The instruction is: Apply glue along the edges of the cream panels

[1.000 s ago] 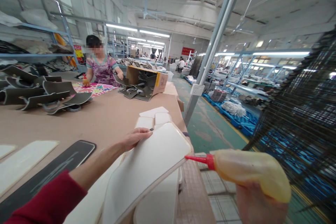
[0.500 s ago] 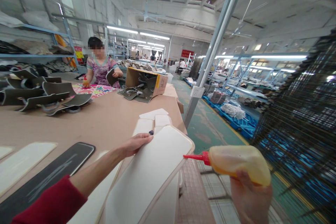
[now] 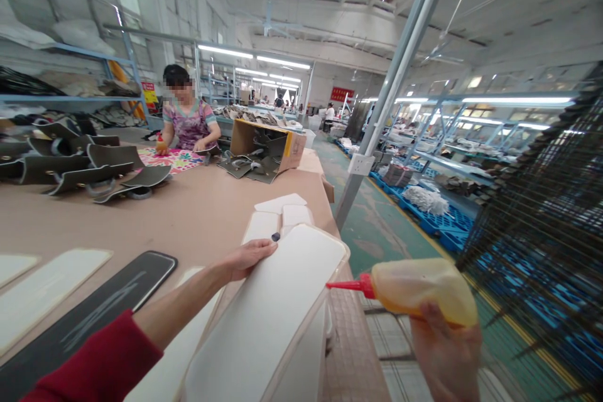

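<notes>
Bottle (image 3: pixel 426 286), gripped in the right hand (image 3: pixel 445 347), has slid slightly down the edge of the panel (image 3: pixel 268 311), which the left hand (image 3: pixel 247 257) pinches over the table (image 3: pixel 198 213). Red banner (image 3: pixel 342 95): writing too small to read.

A plain dark red sleeve (image 3: pixel 101 361) shows at eight o'clock, ending well short of the left hand (image 3: pixel 247 257), the forearm (image 3: pixel 193 295) bare.
</notes>
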`<state>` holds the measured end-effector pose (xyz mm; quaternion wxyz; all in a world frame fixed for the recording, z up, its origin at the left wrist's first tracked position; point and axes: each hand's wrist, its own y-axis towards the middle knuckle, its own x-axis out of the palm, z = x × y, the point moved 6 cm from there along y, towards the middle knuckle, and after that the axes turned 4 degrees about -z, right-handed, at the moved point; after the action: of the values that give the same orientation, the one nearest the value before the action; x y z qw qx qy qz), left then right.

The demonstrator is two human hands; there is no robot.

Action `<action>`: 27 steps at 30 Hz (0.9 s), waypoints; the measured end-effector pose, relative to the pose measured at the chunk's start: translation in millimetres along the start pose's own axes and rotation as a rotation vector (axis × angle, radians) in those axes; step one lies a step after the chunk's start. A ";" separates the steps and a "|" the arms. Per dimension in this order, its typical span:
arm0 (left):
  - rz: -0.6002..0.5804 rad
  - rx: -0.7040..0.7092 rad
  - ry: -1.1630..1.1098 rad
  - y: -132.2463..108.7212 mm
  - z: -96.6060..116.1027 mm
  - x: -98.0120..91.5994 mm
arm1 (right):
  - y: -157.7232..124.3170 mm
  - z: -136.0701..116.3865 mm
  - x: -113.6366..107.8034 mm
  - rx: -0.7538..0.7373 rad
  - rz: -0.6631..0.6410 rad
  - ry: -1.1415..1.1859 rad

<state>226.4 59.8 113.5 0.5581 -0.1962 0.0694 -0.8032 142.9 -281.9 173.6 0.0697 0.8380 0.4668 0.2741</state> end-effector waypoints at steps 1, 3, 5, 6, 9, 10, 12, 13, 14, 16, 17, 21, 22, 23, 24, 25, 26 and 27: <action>0.005 -0.005 -0.003 0.5 -0.5 -0.3 | -0.8 0.1 1.3 0.010 -0.009 0.011; 0.013 -0.015 -0.006 1.3 -0.8 -0.7 | -2.2 0.5 5.4 0.037 -0.039 0.047; 0.016 -0.028 -0.010 2.0 -0.6 -0.7 | -3.5 0.7 9.8 0.060 -0.075 0.074; 0.014 -0.034 -0.012 2.6 -0.4 -0.4 | -4.2 0.7 11.4 0.069 -0.088 0.083; -0.005 -0.047 -0.011 5.2 0.4 1.0 | -6.5 1.0 13.4 0.084 -0.101 0.088; -0.007 -0.050 -0.005 6.3 0.6 1.1 | -7.2 1.1 13.9 0.088 -0.104 0.089; -0.006 -0.058 0.014 8.4 0.7 0.7 | -8.6 1.6 15.1 0.098 -0.112 0.089; -0.004 -0.062 0.023 9.2 0.7 0.4 | -9.0 1.7 15.4 0.100 -0.112 0.089; -0.005 -0.066 0.030 9.9 0.8 0.3 | -9.3 1.9 15.5 0.098 -0.110 0.089; -0.011 -0.069 0.039 11.1 1.1 0.1 | -9.6 2.4 15.3 0.092 -0.111 0.081; -0.012 -0.067 0.041 11.8 1.4 -0.1 | -9.7 2.8 15.1 0.087 -0.117 0.075; -0.004 -0.059 0.048 17.1 1.5 -2.3 | -11.8 5.8 14.9 0.102 -0.149 0.064; -0.002 -0.062 0.048 19.2 1.0 -2.9 | -12.7 5.9 15.1 0.107 -0.150 0.062; 0.002 -0.065 0.047 21.5 0.5 -3.6 | -13.7 5.7 15.8 0.110 -0.151 0.060; 0.004 -0.068 0.047 23.9 0.1 -4.1 | -14.7 5.2 16.7 0.112 -0.152 0.057; 0.006 -0.070 0.045 26.1 0.0 -4.5 | -15.5 4.3 17.6 0.108 -0.151 0.052; 0.007 -0.071 0.044 28.1 0.1 -4.6 | -16.1 3.2 18.5 0.101 -0.149 0.048; 0.007 -0.072 0.043 29.8 0.5 -4.5 | -16.5 2.5 19.3 0.094 -0.149 0.045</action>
<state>254.0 53.1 103.1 0.5519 -0.1985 0.1111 -0.8022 139.9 -256.6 173.0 0.0399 0.7967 0.5418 0.2648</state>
